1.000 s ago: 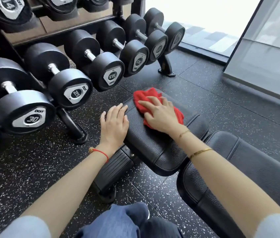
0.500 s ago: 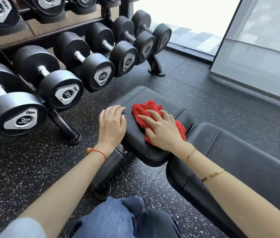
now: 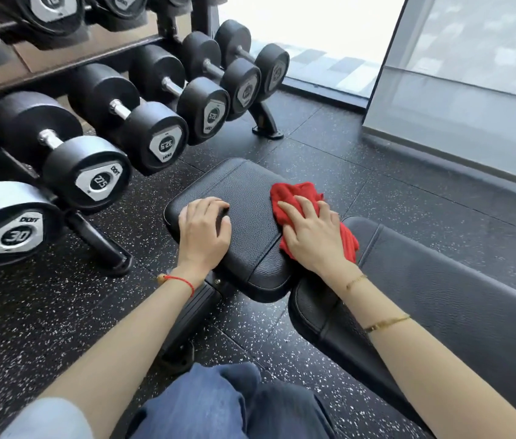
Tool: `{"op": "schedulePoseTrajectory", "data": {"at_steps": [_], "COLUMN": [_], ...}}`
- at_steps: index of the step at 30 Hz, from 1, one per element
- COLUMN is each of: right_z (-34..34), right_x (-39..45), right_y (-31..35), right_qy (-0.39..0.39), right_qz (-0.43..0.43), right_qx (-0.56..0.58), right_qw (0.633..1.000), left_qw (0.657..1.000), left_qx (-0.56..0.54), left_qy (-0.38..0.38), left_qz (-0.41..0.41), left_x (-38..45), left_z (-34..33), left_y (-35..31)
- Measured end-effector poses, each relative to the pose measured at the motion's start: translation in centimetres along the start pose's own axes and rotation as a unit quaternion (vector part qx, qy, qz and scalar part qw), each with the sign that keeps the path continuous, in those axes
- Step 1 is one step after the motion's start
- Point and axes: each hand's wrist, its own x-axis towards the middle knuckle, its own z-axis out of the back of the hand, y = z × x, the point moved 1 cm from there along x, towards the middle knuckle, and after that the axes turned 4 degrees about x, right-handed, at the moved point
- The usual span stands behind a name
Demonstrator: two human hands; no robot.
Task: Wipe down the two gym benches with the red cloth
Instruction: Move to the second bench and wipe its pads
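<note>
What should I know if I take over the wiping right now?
Left hand: rests on the seat pad, fingers loosely bent, holding nothing.
Right hand: fingers flat, pressing the red cloth onto the seat pad's right edge.
Long back pad lies just right of it.
Done: cannot tell how much is already wiped; nothing looks wet.
Left: finish this seat pad, then the long pad. No second bench shows in view.
</note>
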Motion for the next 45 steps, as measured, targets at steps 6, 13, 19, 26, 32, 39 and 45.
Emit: {"op": "schedulePoseTrajectory", "data": {"at_steps": [6,13,19,26,32,39,45], "right_z": [-0.2,0.0,-0.2,-0.5,-1.3,-2.0,-2.1], "right_x": [-5.3,3.2,3.9,2.2,10.4,13.3,9.5], "right_y": [0.1,-2.4,-0.4,-2.1,0.1,5.7,3.3], "right_qy": [0.018,-0.005,-0.013,-0.015,-0.003,0.036,0.031], "right_qz": [0.142,-0.015,0.063,0.144,0.080,0.191,0.295], "right_qx": [0.009,0.034,0.025,0.050,0.049,0.052,0.077], "right_qw": [0.990,0.999,0.998,0.988,0.996,0.980,0.952], "left_qw": [1.000,0.999,0.999,0.999,0.999,0.999,0.997], "left_qx": [0.007,0.040,0.032,0.023,0.023,0.038,0.046], "left_qy": [-0.002,-0.006,-0.014,-0.019,-0.018,-0.010,-0.031], "left_qz": [0.023,0.016,0.009,0.012,0.017,0.017,0.055], "left_x": [0.1,-0.1,-0.1,-0.1,0.0,0.0,-0.7], "left_z": [-0.1,-0.4,-0.3,-0.5,-0.7,-0.2,0.6], "left_y": [-0.7,-0.9,-0.8,-0.7,-0.6,-0.9,-0.5]}}
